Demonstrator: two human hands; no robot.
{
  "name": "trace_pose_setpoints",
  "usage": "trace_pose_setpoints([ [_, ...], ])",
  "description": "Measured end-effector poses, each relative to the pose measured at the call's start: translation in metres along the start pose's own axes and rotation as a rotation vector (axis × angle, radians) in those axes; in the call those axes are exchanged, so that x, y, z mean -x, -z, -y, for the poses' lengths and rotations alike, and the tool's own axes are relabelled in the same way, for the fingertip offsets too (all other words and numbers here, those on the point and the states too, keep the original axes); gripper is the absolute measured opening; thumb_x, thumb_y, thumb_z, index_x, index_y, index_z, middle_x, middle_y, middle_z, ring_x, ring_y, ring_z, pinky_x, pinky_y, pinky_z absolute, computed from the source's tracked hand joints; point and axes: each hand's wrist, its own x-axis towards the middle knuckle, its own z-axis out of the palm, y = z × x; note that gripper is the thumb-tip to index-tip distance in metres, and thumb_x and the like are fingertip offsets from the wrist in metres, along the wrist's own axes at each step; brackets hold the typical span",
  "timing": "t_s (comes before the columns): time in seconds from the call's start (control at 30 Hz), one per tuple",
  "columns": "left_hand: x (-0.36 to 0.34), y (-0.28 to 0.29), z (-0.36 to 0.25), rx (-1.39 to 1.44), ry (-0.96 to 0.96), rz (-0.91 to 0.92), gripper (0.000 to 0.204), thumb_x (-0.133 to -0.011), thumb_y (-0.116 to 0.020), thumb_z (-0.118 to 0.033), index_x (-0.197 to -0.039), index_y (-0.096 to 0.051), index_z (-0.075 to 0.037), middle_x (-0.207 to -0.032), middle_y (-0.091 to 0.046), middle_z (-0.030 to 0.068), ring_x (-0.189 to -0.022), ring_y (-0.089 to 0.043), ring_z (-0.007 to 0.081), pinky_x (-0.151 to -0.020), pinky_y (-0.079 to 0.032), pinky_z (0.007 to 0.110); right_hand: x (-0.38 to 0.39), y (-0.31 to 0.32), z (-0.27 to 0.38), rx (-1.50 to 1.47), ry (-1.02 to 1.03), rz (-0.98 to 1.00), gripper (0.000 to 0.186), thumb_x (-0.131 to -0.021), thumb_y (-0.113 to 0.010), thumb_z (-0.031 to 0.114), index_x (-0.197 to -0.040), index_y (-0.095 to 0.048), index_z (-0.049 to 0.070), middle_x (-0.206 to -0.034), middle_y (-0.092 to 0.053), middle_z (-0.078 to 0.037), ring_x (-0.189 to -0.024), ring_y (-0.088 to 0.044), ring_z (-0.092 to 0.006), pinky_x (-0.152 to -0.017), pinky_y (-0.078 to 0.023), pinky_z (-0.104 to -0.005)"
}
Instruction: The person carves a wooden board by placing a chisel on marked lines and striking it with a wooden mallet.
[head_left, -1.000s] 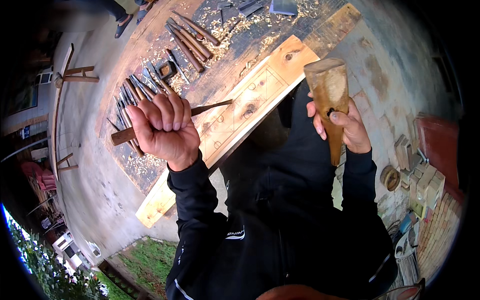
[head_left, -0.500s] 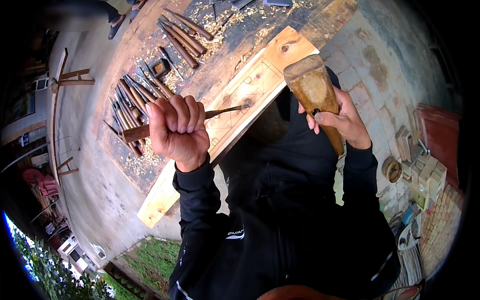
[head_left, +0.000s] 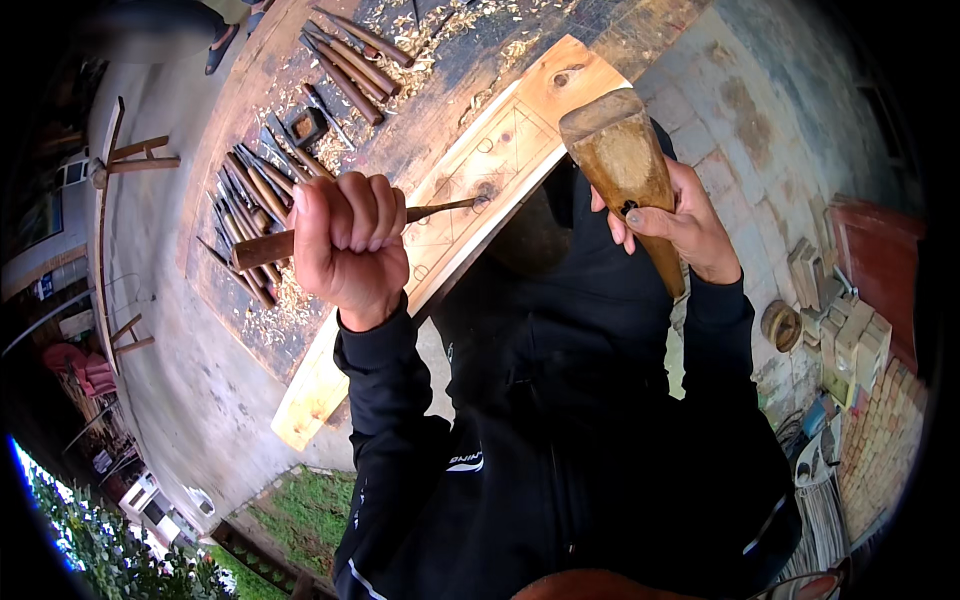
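Observation:
My left hand [head_left: 350, 245] is closed around a long wood-handled chisel [head_left: 262, 251]; its narrow steel end reaches to a dark knot on the pale plank [head_left: 530, 95], which has pencilled lines and circles. My right hand [head_left: 662, 218] grips a worn wooden mallet [head_left: 621, 140], holding its wide head above and beside the plank's right part. Behind my left hand lie a row of carving chisels [head_left: 240, 222] and a small dark box [head_left: 305, 124]. Another group of chisels [head_left: 350, 75] lies farther back.
The worn workbench [head_left: 420, 140] carries scattered shavings. A person's foot [head_left: 216, 55] shows at upper left, near a wooden bench [head_left: 140, 163] on the concrete. Wood blocks [head_left: 850, 345], a round wooden piece [head_left: 780, 325] and a red panel [head_left: 875, 280] are at right; grass [head_left: 300, 510] is below.
The chisel's tip has moved up and right along the plank to the knot. My right hand's mallet has shifted left and tilted toward the chisel.

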Motion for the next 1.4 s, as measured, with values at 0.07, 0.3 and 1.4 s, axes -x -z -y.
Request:
trace_pose_setpoints([
  [0.07, -0.007, -0.010, 0.000, -0.049, 0.046, -0.061, 0.051, -0.112, -0.042, -0.032, -0.064, -0.032, -0.016, -0.055, -0.030, -0.0023, -0.048, -0.025, 0.0091, -0.046, -0.023, 0.028, -0.002, 0.001, -0.001, -0.006, 0.010, 0.008, 0.049, -0.092, -0.073, 0.014, -0.134, -0.053, -0.004, -0.107, -0.070, -0.016, -0.078, -0.068, -0.0136, -0.062, -0.057, -0.0270],
  [0.3, -0.042, -0.049, 0.011, -0.386, 0.253, 0.034, 0.049, -0.109, -0.050, -0.026, -0.064, -0.031, -0.016, -0.056, -0.027, -0.0045, -0.048, -0.022, 0.0081, -0.046, -0.018, 0.027, 0.003, -0.003, -0.002, 0.015, 0.034, 0.001, 0.049, -0.092, -0.073, 0.013, -0.133, -0.054, -0.004, -0.106, -0.070, -0.015, -0.077, -0.067, -0.0128, -0.062, -0.056, -0.0269],
  [1.4, -0.005, -0.052, 0.022, -0.500, 0.210, 0.162, 0.030, -0.104, -0.063, -0.021, -0.080, -0.052, -0.007, -0.064, -0.041, -0.0030, -0.055, -0.034, 0.0078, -0.051, -0.023, 0.026, -0.048, -0.094, 0.144, 1.518, 1.270, -0.330, 0.049, -0.083, -0.066, 0.006, -0.132, -0.064, 0.004, -0.104, -0.069, -0.012, -0.088, -0.070, -0.0298, -0.073, -0.057, -0.0392],
])
